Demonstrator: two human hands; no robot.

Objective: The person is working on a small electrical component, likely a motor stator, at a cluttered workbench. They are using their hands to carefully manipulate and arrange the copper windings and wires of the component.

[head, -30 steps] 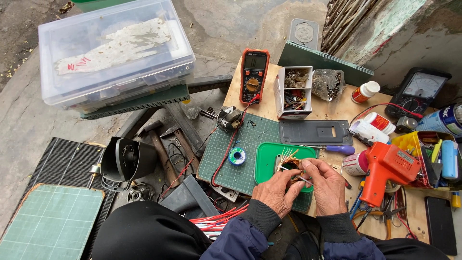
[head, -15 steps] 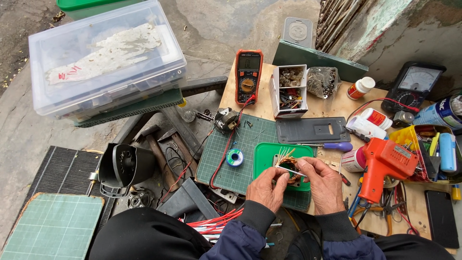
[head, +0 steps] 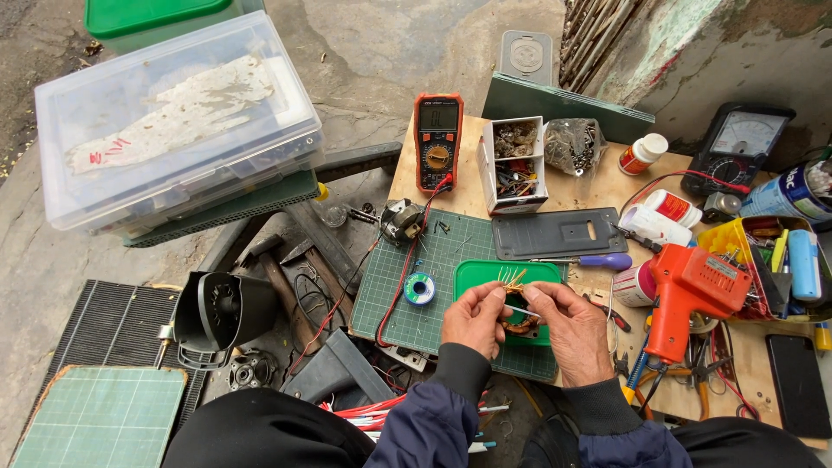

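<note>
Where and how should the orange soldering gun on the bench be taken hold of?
By its handle, coming from the lower right. The orange soldering gun lies flat with its grip angled down toward the near edge of the bench; its upper body abuts the crowded yellow tray.

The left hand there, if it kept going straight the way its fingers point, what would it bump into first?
The left hand points up and rightward across the bench. Apart from the small copper coil it holds with the right hand, it would probably first meet the green tray, then the dark grey plate; height is hard to judge.

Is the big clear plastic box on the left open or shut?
Shut: the clear plastic box has its lid seated flat on top.
</note>
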